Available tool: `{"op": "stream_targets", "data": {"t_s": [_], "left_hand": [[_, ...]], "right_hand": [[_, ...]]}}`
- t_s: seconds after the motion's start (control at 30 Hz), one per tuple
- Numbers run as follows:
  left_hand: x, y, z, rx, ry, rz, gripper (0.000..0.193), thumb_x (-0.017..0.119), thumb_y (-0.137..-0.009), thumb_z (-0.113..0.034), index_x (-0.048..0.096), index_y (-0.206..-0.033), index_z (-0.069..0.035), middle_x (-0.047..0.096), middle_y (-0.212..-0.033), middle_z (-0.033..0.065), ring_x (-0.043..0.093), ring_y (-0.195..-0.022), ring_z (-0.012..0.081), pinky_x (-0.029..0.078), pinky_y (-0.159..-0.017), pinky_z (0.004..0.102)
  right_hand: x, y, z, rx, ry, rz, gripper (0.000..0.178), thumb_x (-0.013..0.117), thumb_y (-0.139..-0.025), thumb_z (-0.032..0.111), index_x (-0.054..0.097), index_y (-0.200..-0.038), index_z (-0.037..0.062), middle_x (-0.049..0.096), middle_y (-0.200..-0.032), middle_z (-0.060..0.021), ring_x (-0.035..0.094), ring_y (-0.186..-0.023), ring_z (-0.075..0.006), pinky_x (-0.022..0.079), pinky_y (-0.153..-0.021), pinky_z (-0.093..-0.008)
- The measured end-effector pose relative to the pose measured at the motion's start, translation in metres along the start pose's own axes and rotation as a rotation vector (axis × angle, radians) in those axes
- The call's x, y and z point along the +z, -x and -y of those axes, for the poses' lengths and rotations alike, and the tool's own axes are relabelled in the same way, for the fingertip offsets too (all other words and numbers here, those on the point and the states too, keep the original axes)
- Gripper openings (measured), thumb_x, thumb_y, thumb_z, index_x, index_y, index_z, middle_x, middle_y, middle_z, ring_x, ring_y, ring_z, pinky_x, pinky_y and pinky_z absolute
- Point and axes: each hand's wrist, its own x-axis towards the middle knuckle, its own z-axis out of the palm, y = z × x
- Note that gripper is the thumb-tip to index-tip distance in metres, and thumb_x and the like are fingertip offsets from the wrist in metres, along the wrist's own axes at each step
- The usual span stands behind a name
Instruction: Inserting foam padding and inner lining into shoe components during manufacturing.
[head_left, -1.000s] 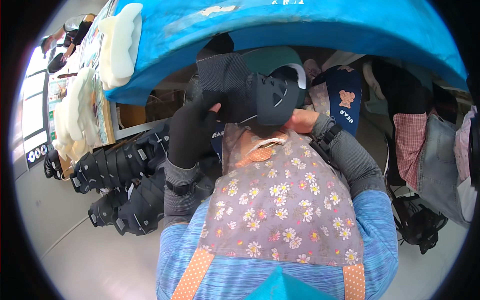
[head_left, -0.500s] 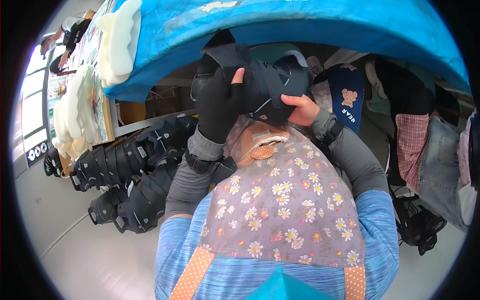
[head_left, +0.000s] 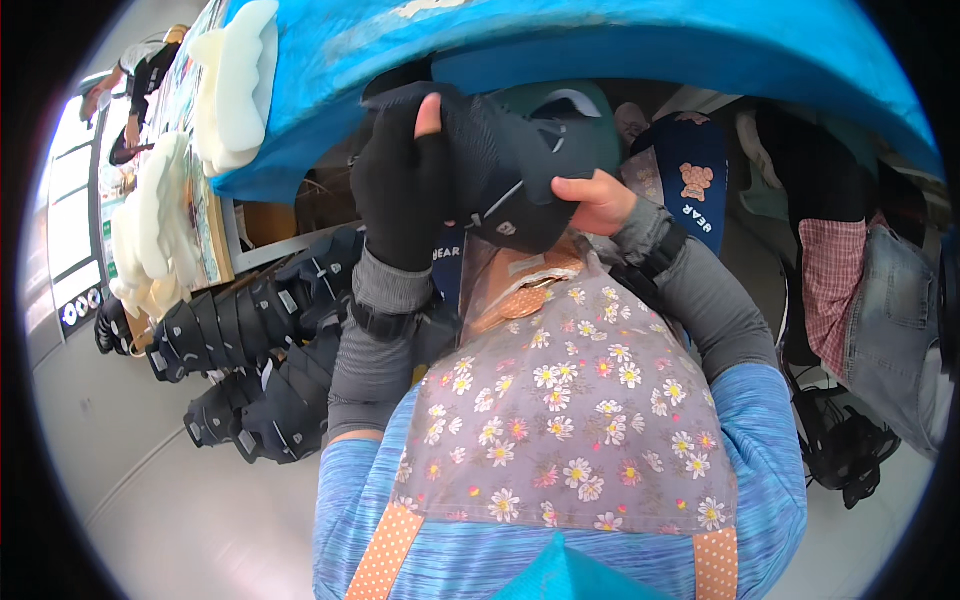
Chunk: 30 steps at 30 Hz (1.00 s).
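Both my hands grip a black shaped fabric piece (head_left: 510, 165) with mesh texture, a thin light strip and a small pale emblem; its exact kind I cannot tell. It sits just above my flowered apron (head_left: 560, 400), tilted, below the edge of the blue-covered table. My left hand (head_left: 400, 185), in a black glove with the thumb tip bare, closes on its left side. My bare right hand (head_left: 600, 203) pinches the lower right edge, thumb on top. Behind the piece shows a green rounded thing (head_left: 598, 120), partly hidden.
Nested stacks of similar black pieces (head_left: 240, 325) lie at the left. The blue table cover (head_left: 600, 50) spans the front. White wavy foam pieces (head_left: 235, 90) stand at far left, near another person (head_left: 145, 85). Navy bear-print cloth (head_left: 697, 180) and denim (head_left: 890, 310) are at right.
The piece has turned in my hands and its top flap has come down to the left. My left hand has shifted left; my right hand keeps its hold at the edge.
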Motion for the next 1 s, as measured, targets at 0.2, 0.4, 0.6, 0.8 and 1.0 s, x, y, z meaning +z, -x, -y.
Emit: {"op": "stream_targets", "data": {"t_s": [0.2, 0.4, 0.6, 0.8, 1.0], "left_hand": [[0.037, -0.025, 0.037, -0.060, -0.323, 0.218, 0.031, 0.050, -0.098, -0.035, 0.063, -0.097, -0.007, 0.067, -0.079, 0.0183, 0.066, -0.074, 0.0391, 0.052, -0.065, 0.0463], [0.052, -0.029, 0.058, -0.131, -0.467, 0.438, 0.040, 0.045, -0.098, -0.042, 0.065, -0.098, -0.007, 0.068, -0.085, 0.0196, 0.066, -0.081, 0.0391, 0.052, -0.069, 0.0469], [0.066, -0.026, 0.080, -0.123, -0.425, 0.709, 0.042, 0.041, -0.099, -0.041, 0.067, -0.104, -0.008, 0.069, -0.092, 0.0185, 0.066, -0.088, 0.0368, 0.052, -0.078, 0.0455], [0.068, -0.028, 0.083, -0.062, -0.430, 0.770, 0.038, 0.043, -0.099, -0.037, 0.068, -0.105, -0.008, 0.068, -0.094, 0.0195, 0.066, -0.089, 0.0378, 0.051, -0.079, 0.0437], [0.039, -0.023, 0.031, -0.023, -0.462, 0.422, 0.035, 0.049, -0.098, -0.038, 0.067, -0.093, -0.008, 0.067, -0.077, 0.0157, 0.065, -0.073, 0.0384, 0.051, -0.062, 0.0454]], "right_hand": [[-0.009, 0.000, -0.009, -0.096, 0.025, -0.164, 0.049, 0.058, -0.094, 0.014, 0.043, -0.138, -0.0016, 0.053, -0.135, -0.0147, 0.053, -0.124, -0.0256, 0.041, -0.107, -0.0408], [-0.006, 0.001, -0.012, -0.107, 0.059, -0.178, 0.045, 0.058, -0.094, 0.013, 0.046, -0.136, -0.0004, 0.056, -0.132, -0.0139, 0.055, -0.121, -0.0245, 0.043, -0.104, -0.0398], [-0.003, 0.003, -0.012, -0.121, 0.112, -0.191, 0.044, 0.060, -0.093, 0.011, 0.047, -0.134, -0.0009, 0.056, -0.130, -0.0134, 0.055, -0.120, -0.0238, 0.043, -0.104, -0.0392], [0.004, -0.002, -0.012, -0.068, -0.113, -0.179, 0.037, 0.061, -0.089, 0.003, 0.055, -0.125, 0.0004, 0.060, -0.123, -0.0113, 0.058, -0.113, -0.0214, 0.045, -0.100, -0.0372], [0.017, 0.008, -0.005, -0.056, -0.048, -0.090, 0.036, 0.060, -0.086, -0.001, 0.057, -0.122, 0.0001, 0.061, -0.119, -0.0095, 0.059, -0.109, -0.0194, 0.045, -0.099, -0.0336]]}}
